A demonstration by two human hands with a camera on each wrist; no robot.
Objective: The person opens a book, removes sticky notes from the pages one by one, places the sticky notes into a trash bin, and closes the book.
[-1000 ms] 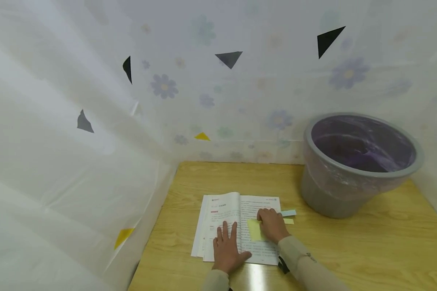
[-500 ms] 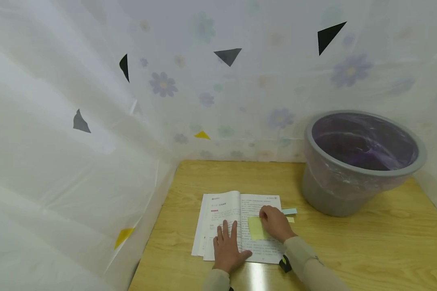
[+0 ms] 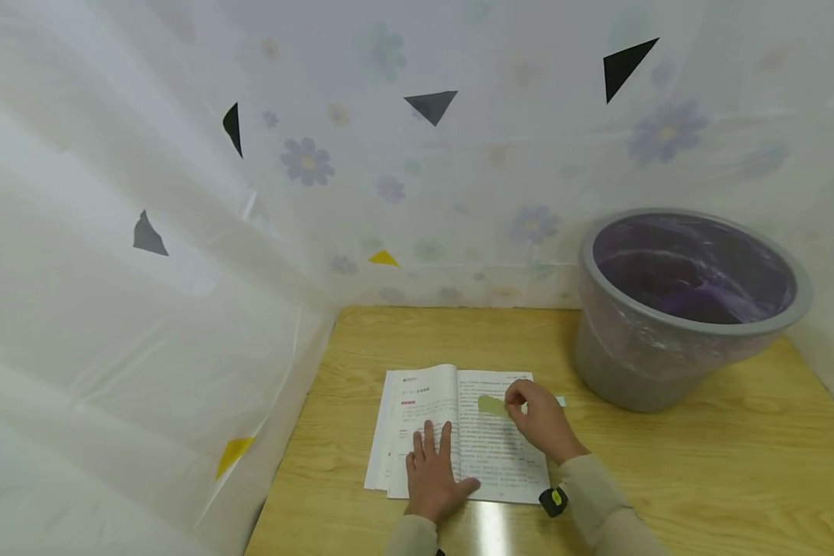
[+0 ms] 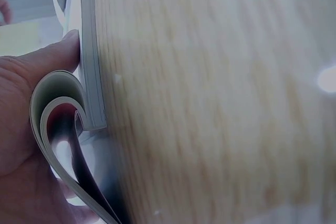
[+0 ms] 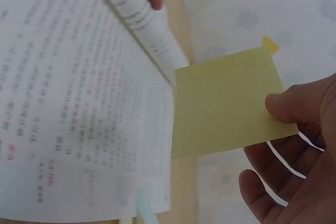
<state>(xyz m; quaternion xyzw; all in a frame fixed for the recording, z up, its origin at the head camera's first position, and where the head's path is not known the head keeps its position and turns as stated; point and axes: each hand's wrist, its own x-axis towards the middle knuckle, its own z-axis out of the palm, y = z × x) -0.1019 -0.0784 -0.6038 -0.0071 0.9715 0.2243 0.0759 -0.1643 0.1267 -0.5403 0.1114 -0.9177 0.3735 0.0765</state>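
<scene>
An open book [image 3: 500,463] with printed pages lies on the wooden table. My left hand [image 3: 434,479] rests on its left page with fingers spread, the thumb reaching over the gutter onto the right page. In the left wrist view the left-hand pages [image 4: 58,90] curl over beside that hand. Above the right page, my right hand [image 3: 544,421] pinches a yellow sticky note [image 5: 226,103] between thumb and fingers at one edge. The note is tilted up off the paper in the right wrist view. A pale blue tab [image 5: 146,208] sticks out at the page's outer edge.
A grey bin [image 3: 639,378] lined with a clear bag stands at the right rear of the table [image 3: 389,332]. Translucent sheeting with a flower print [image 3: 307,162] hangs behind, and plain white sheeting [image 3: 111,324] covers the left side.
The right hand has raised the yellow note off the right page and moved slightly up and right with it. The left hand stays in place on the book.
</scene>
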